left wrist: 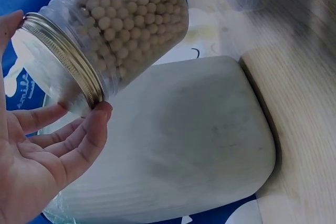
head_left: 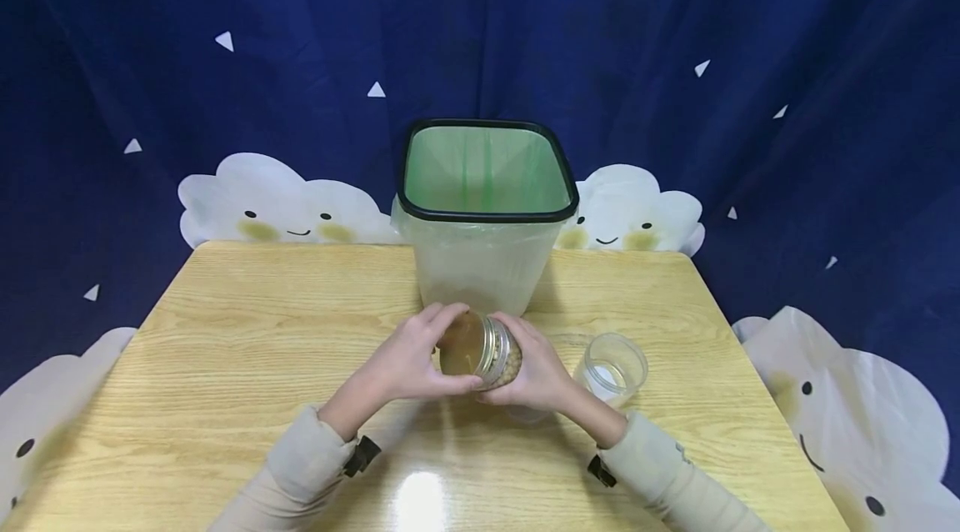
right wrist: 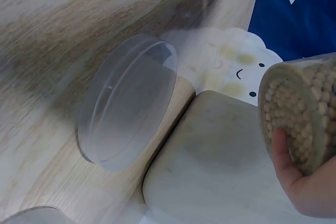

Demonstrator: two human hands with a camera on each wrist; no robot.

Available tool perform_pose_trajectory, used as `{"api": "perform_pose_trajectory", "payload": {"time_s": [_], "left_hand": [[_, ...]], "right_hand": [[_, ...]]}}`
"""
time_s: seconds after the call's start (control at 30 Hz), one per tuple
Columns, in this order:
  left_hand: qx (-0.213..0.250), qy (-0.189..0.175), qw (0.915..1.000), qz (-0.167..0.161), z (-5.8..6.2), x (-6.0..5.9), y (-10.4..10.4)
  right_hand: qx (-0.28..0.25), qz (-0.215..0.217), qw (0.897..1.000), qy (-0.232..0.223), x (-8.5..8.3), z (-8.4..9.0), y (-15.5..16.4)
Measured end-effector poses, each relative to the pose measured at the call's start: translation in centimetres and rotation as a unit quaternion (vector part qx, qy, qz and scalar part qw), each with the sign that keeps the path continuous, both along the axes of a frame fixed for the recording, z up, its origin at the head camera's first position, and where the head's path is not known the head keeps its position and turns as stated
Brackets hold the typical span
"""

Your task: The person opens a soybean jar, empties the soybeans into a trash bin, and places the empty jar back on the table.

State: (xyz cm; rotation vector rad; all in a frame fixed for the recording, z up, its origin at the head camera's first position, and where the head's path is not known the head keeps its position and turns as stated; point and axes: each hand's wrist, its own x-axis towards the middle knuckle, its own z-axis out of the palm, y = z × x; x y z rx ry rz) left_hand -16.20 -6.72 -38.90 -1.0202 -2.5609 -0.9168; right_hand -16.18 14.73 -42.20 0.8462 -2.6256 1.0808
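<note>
Both hands meet just in front of the bin (head_left: 487, 261), holding a jar (head_left: 491, 353) of pale beans tipped on its side above the surface (head_left: 247, 348). Right hand (head_left: 536, 373) has its grip clenched round the jar's body. Left hand (head_left: 408, 361) lies with fingers nearly straight against the metal lid (head_left: 465, 344), its grip released and cupping rather than pinching. An empty clear jar (head_left: 613, 367) stands right of the bin's front, beside the right hand, with a clear lid (right wrist: 128, 103) flat nearby.
</note>
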Motion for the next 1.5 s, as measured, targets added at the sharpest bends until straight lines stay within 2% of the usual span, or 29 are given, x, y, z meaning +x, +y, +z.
{"api": "perform_pose_trajectory", "payload": {"time_s": [0.2, 0.4, 0.63, 0.9, 1.07, 1.23, 1.33, 1.5], "left_hand": [[0.03, 0.006, 0.9995, -0.001, 0.3, 0.1, -0.9], [0.024, -0.01, 0.9993, 0.026, -0.2, 0.2, -2.4], [0.022, -0.038, 0.9976, 0.054, -1.6, 0.4, -4.1], [0.009, -0.051, 0.9963, 0.069, -3.4, 0.6, -5.5], [-0.043, -0.079, 0.9922, 0.086, -4.5, 0.6, -6.3], [-0.118, -0.126, 0.9803, 0.097, -5.9, 0.4, -7.0], [-0.153, -0.141, 0.9727, 0.103, -6.8, 0.2, -7.2], [-0.177, -0.153, 0.9665, 0.106, -7.8, 0.1, -7.2]], "right_hand": [[-0.041, 0.0, 0.999, -0.029, 0.1, 0.0, 0.2], [-0.058, -0.008, 0.997, -0.051, 0.3, 0.2, 0.5], [-0.059, -0.035, 0.995, -0.072, 0.6, 0.2, 1.0], [-0.057, -0.049, 0.995, -0.065, 0.8, 0.3, 1.4], [-0.053, -0.052, 0.996, -0.057, 0.8, 0.2, 1.6], [-0.049, -0.055, 0.996, -0.052, 0.7, 0.1, 1.8], [-0.048, -0.053, 0.996, -0.052, 0.6, 0.0, 1.8], [-0.046, -0.052, 0.996, -0.054, 0.7, 0.1, 1.9]]}}
